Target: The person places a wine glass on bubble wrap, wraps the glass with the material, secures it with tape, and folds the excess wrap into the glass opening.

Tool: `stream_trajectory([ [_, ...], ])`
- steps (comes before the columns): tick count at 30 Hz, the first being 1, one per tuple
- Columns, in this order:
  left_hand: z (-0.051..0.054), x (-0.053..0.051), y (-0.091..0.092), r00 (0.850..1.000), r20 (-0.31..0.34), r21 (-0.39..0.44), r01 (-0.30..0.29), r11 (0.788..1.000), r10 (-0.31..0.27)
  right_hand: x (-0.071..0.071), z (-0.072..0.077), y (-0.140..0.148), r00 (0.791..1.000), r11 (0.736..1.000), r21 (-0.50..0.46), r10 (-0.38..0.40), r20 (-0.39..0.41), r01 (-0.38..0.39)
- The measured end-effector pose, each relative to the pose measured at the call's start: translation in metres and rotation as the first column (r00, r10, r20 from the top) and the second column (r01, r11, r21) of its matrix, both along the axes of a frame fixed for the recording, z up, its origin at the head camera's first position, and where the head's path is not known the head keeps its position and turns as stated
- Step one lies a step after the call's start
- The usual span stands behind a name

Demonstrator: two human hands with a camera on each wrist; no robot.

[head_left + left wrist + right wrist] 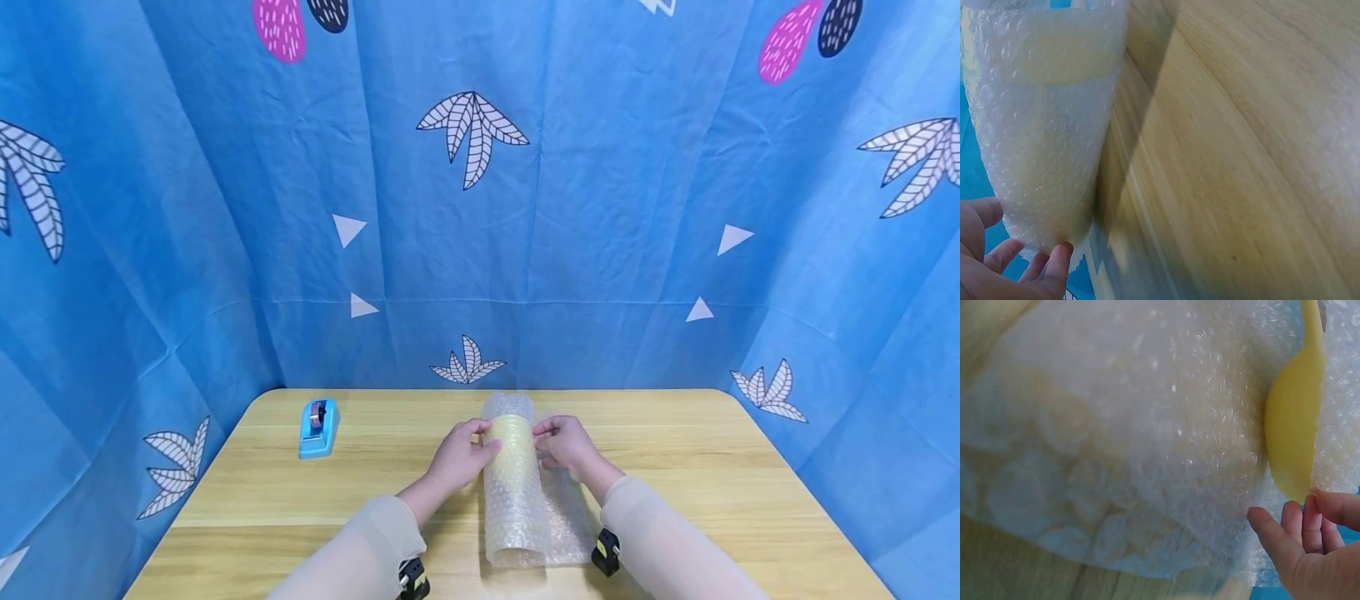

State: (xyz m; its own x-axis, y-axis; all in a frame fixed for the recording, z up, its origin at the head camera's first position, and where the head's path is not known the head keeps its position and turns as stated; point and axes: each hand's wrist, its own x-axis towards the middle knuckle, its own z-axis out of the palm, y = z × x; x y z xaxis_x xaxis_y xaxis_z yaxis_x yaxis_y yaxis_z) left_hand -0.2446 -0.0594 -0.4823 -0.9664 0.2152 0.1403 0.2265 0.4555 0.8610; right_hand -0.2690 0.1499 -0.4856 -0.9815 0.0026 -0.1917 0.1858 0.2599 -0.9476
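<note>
Wrap (513, 504), clear and bubbly, lies rolled lengthwise near to far round a yellow spoon (1293, 425) (bowl end far), pinched by left hand (462, 456) and right hand (568, 445).

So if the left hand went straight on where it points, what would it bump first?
The rolled bubble wrap. The left hand seems to be touching its side, so there's no free way between them.

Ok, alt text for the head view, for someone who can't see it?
A left hand and right hand hold a roll of bubble wrap, something yellow showing through, on a wooden table, with loose wrap spread to its right. A blue tape dispenser stands at the table's left; a blue patterned curtain hangs behind.
</note>
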Motion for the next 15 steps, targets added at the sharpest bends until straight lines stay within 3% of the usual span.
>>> stream_trajectory([
  [10,-0.0002,0.0007,0.0029,1.0,-0.027,-0.027,-0.015,1.0,0.014,0.0042,0.0042,-0.0021,1.0,0.999,0.032,0.015,-0.006,-0.015],
  [15,-0.0024,0.0,0.0049,0.998,-0.056,-0.038,-0.029,0.999,0.027,0.0047,0.0074,-0.004,1.0,1.0,-0.007,0.01,0.019,-0.01],
])
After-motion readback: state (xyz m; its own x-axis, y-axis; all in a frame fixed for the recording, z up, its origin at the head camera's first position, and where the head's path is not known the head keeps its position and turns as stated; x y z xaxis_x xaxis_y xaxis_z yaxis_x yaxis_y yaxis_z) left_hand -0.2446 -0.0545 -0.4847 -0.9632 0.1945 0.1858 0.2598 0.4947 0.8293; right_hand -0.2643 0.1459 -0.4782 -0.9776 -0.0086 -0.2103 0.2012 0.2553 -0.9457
